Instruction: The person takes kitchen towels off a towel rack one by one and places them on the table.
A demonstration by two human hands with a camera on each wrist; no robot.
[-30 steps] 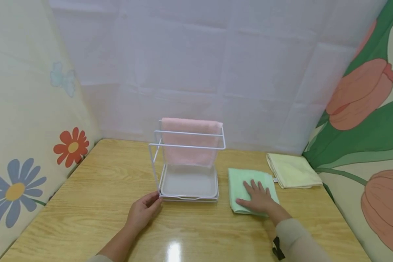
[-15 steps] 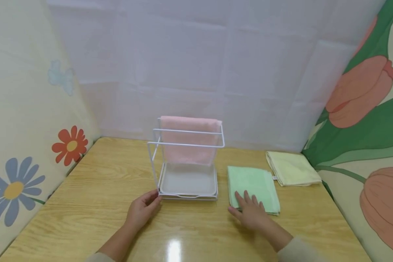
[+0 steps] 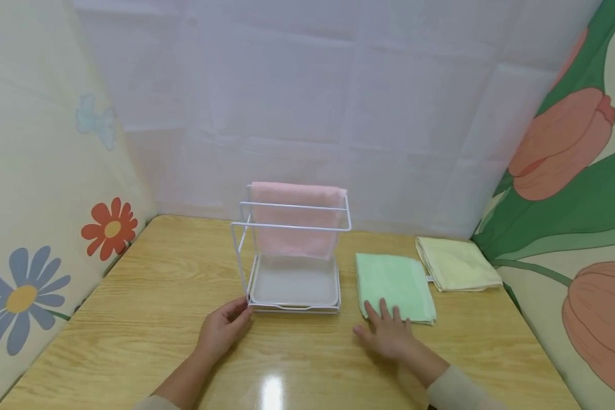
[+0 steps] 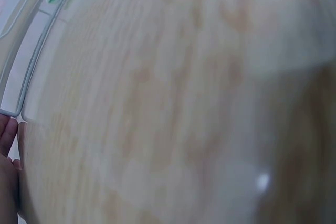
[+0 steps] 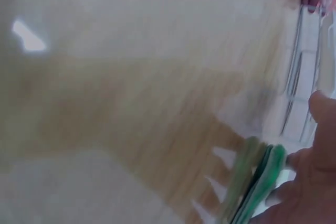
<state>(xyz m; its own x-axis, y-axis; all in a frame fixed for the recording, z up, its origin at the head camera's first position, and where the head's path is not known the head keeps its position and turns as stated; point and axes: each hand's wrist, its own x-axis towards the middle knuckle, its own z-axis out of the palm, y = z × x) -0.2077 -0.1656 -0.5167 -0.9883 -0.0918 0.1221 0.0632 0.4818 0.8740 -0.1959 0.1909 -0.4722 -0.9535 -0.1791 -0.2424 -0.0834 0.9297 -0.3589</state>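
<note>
A white wire towel rack (image 3: 290, 228) stands mid-table with a white tray (image 3: 294, 285) in its base and a pink towel (image 3: 297, 242) over its back bar. My left hand (image 3: 222, 330) holds the rack's front left corner between thumb and fingers; in the left wrist view the fingers (image 4: 7, 132) meet that corner. To the right of the rack lies a folded green towel (image 3: 394, 282). My right hand (image 3: 389, 336) rests its spread fingertips on the towel's near edge. In the right wrist view the green towel (image 5: 262, 182) shows its stacked layers beside the hand.
A folded pale yellow towel (image 3: 458, 265) lies behind and right of the green one, close to the flowered cloth wall (image 3: 564, 222). The wooden table (image 3: 179, 267) ends at a white sheet (image 3: 287, 102) behind and another flowered wall (image 3: 36, 171) on the left.
My right hand has drawn back from the green towel's middle to its near edge. Over the last half second the towel has slid slightly away from me. The left hand stays at the rack corner.
</note>
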